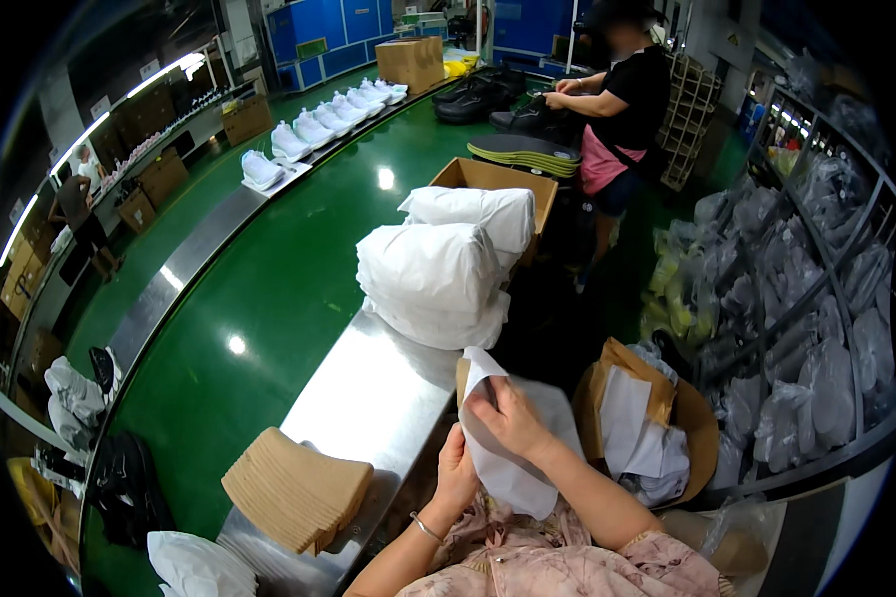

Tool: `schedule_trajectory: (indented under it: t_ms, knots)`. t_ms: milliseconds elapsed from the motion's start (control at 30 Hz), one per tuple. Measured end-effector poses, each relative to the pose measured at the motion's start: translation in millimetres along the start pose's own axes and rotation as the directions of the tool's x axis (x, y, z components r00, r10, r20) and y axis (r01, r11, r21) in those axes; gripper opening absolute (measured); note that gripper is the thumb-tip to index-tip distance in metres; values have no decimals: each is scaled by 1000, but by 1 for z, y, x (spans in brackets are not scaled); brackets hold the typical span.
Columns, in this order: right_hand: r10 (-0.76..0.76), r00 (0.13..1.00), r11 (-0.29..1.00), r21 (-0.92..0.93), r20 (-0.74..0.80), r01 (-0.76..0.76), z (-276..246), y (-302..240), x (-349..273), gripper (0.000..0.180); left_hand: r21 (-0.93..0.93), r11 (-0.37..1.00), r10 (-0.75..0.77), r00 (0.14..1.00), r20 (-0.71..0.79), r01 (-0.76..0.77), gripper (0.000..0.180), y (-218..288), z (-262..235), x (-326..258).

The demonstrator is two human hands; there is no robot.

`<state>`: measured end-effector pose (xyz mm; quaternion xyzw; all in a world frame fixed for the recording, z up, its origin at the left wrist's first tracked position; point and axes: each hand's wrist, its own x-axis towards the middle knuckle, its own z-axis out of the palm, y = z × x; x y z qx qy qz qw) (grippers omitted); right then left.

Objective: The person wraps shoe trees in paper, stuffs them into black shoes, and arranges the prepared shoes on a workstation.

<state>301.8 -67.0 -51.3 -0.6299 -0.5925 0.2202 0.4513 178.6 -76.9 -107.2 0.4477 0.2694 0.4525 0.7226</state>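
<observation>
In front of my chest I hold a white paper sheet (513, 476) that hangs down toward my lap. A brown edge, perhaps cardboard, shows at the sheet's top left. My left hand (455, 470) is closed on the sheet's left edge, its thumb up. My right hand (511, 418) is closed on the upper part, with the paper folded over its fingers. On the metal bench to the left lies a stack of brown cardboard pieces (297, 486). Beyond my hands sits a pile of white paper-wrapped bundles (428, 269).
The metal bench (373, 373) runs along a green surface. An open carton (543, 189) stands behind the bundles, and a brown box with white paper (712, 438) at my right. Bagged items fill a rack (816, 269). A co-worker (622, 109) handles black shoes. White shoes (314, 129) line a conveyor.
</observation>
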Motion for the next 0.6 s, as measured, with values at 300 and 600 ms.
schedule_trajectory:
  t_ms: [300, 600]
  knots:
    - [123, 979, 939, 301, 163, -168, -6, 5, 3, 51, 140, 990, 24, 998, 64, -33, 23, 10, 4, -4]
    - [-91, 894, 936, 344, 438, -73, -34, -9, 6, 100, 246, 965, 38, 979, 201, -88, 25, 0, -12, -6]
